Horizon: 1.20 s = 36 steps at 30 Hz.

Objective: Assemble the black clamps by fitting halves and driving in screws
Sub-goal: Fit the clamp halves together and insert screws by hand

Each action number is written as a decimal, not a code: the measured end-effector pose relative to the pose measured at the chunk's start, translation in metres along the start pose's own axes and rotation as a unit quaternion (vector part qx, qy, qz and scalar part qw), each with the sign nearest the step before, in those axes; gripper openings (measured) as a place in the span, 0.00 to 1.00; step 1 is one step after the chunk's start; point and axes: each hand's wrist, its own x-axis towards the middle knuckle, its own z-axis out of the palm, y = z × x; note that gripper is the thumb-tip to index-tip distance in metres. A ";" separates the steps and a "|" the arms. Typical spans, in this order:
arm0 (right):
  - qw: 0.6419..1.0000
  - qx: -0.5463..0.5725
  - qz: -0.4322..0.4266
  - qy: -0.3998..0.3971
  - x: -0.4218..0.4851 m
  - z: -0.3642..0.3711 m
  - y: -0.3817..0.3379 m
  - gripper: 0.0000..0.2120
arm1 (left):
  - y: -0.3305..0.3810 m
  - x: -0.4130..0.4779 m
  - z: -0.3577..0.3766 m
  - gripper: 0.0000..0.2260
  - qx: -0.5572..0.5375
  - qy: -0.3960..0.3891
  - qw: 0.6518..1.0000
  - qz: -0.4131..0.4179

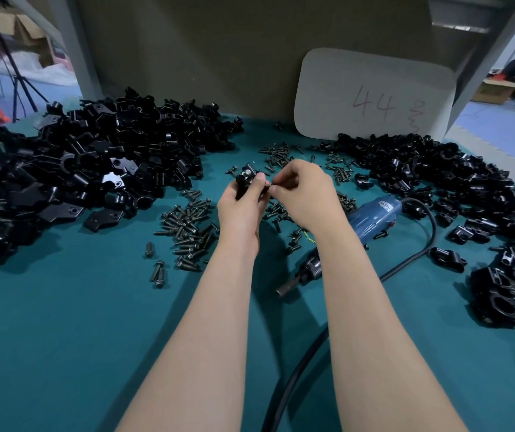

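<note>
Cable (287,381), black: crosses the table (63,338) to the electric screwdriver (371,213), which lies by the right wrist, likely for quick pickup.
Left hand (240,210): fingers curled round a clamp (247,180), held mid-table above the loose screws (187,226).
Right hand (303,194): fingertips pinch an apparent screw (269,186) at the clamp's side, seemingly to start it.

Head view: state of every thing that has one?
left hand: grips clamp, raised off table
right hand: pinches what looks like a screw at the clamp
electric screwdriver: lying on table, unheld
loose screws: scattered, not driven
clamp halves: piled, unassembled
card: leaning upright
</note>
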 end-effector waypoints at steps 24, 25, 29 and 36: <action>0.994 -0.073 0.053 -0.055 0.001 0.010 0.003 0.10 | -0.010 -0.002 0.005 0.11 0.274 0.033 0.944 0.181; 0.993 -0.090 0.045 -0.059 0.001 0.010 0.002 0.10 | -0.009 -0.001 0.004 0.10 0.269 0.033 0.946 0.178; 0.992 -0.107 0.045 -0.056 -0.003 0.013 0.003 0.14 | -0.008 -0.001 0.004 0.06 0.231 0.012 0.960 0.154; 0.987 -0.090 0.133 0.016 0.001 -0.014 0.008 0.26 | -0.006 0.001 0.003 0.03 0.187 0.023 0.975 0.121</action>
